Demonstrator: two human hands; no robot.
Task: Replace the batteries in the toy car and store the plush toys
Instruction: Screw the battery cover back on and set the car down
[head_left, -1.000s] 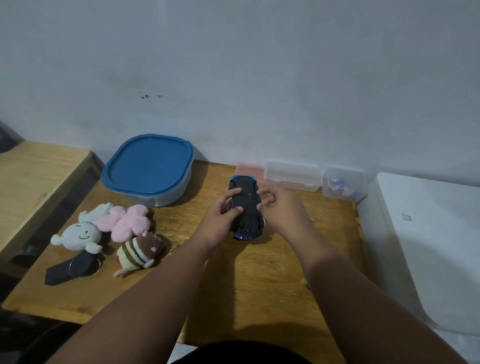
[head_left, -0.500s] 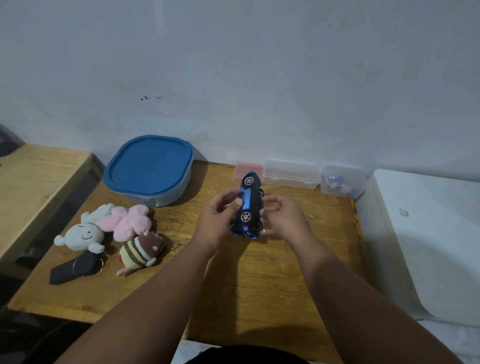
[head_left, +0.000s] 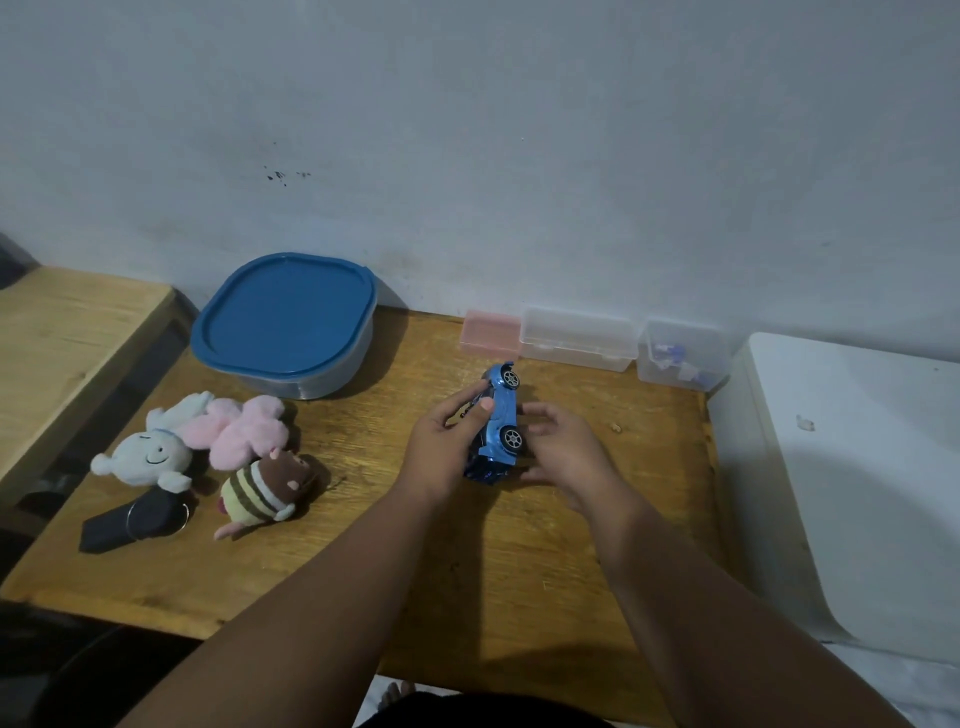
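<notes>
Above the wooden table (head_left: 519, 597), the left hand (head_left: 447, 447) gripped the toy car (head_left: 498, 421), the right hand (head_left: 563, 449) open beside it, while three plush toys (head_left: 218, 452) lay unstored.

This is looking like a room in a home. Plush toys (head_left: 208, 447) are lying on a wooden surface (head_left: 363, 519) by a plain wall (head_left: 519, 130), near a tub (head_left: 285, 325) and small boxes (head_left: 579, 338).

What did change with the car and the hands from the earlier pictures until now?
The car was turned from underside-up onto its side, wheels now facing right. The left hand keeps its grip on it; the right hand has opened and let go. The plush toys and blue-lidded box stayed put.
</notes>
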